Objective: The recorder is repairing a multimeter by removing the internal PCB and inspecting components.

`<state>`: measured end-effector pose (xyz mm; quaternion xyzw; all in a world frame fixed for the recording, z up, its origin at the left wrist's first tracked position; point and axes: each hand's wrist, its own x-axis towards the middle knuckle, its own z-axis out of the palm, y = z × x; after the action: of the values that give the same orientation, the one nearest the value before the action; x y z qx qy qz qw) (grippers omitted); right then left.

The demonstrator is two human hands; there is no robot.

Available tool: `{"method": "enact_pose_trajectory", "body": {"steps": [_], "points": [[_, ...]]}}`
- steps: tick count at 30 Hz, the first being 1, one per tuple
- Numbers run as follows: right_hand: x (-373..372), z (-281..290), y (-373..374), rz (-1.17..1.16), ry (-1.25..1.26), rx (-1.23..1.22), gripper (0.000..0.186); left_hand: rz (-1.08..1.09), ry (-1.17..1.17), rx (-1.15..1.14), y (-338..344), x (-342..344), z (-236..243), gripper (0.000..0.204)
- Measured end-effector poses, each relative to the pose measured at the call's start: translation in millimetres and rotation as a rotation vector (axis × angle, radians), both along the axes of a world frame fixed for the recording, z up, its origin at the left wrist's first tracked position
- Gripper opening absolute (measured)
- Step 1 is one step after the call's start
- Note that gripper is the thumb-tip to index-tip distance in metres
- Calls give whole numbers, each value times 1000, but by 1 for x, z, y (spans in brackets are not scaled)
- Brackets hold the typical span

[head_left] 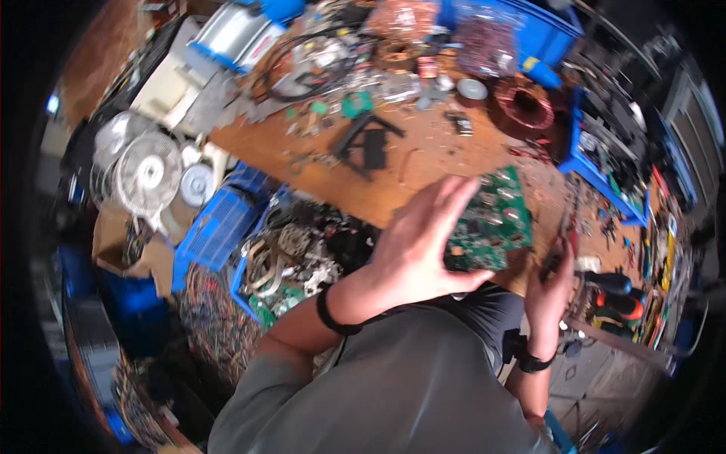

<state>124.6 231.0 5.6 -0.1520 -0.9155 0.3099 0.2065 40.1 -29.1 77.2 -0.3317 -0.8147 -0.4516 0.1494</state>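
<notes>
The left hand grasps a green circuit board, thumb at its lower edge and fingers along its upper-left side. The board is held up near the near edge of the tabletop, with its component side in view. The right hand, just right of the board, is closed around what looks like a hand tool with a red handle; blur hides its exact kind.

To work the board well, I would pinch it by the rim, away from the raised parts, and tilt it until the spot being worked faces the tool. The left fingers should stay out of the tool's line, and the board would be steadier braced on the wood.

The roomiest stretch is the bare wood between the board and the black plastic frame, running to the near edge. Past that edge, to the left, sits a blue scrap bin, where a dropped part could get lost. Toward the right edge, screwdrivers and a blue tray crowd the right hand; the copper coil limits reach toward the far right corner.
</notes>
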Motion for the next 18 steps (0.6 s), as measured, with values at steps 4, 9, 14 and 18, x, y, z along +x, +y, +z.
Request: {"method": "enact_pose_trajectory", "body": {"steps": [4, 9, 14, 18], "points": [[-5, -7, 19, -22, -85, 192, 48, 44, -23, 116, -11, 10, -12, 99], [-10, -22, 28, 37, -236, 313, 46, 277, -22, 128, -67, 22, -41, 95], [-13, -28, 40, 190, -286, 472, 40, 617, -271, 87, -149, 72, -81, 91], [-16, -19, 34, 124, -286, 585, 46, 934, -347, 245, -223, 118, -126, 81]]}}
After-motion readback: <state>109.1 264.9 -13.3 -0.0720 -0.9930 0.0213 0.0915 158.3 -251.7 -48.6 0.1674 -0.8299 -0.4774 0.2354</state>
